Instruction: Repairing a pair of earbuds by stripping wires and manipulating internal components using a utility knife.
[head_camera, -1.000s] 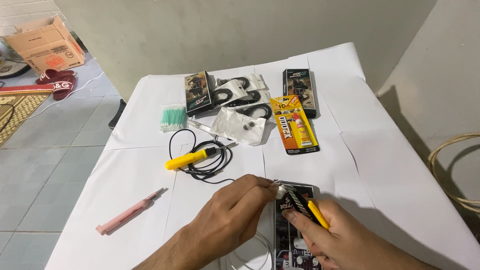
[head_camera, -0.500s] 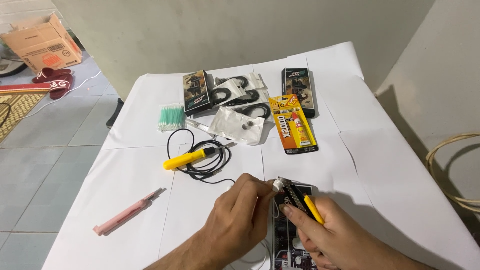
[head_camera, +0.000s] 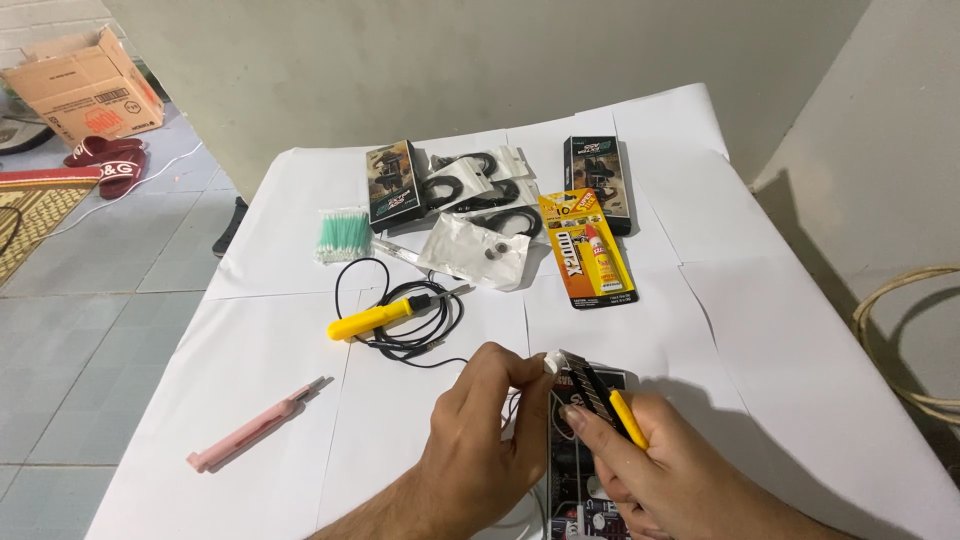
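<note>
Left hand (head_camera: 480, 440) pinching white earbud (head_camera: 551, 364), right hand (head_camera: 660, 475) (fisted) angling cutter (head_camera: 600, 395)

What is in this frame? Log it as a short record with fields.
left hand: pinches a small white piece at its fingertips
right hand: grips a yellow-handled utility knife, blade tip at the white piece
under the hands: a dark printed package
surface: table covered with white paper sheets
nearby: yellow soldering iron with black cord, pink tool, glue blister pack, green-tipped swabs
</note>
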